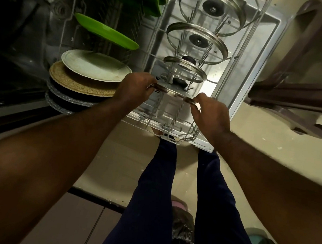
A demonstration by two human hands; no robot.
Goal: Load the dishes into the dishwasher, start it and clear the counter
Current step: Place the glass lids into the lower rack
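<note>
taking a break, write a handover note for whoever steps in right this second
Hands: left hand and right hand each grip the rim of one glass lid, held over the front of the lower rack, not yet seated.
Done: three more lids stand in the tines behind it; green plates and a white plate sit to the left.
Left: seat this lid, close up, start the dishwasher, clear the counter (out of view).
</note>
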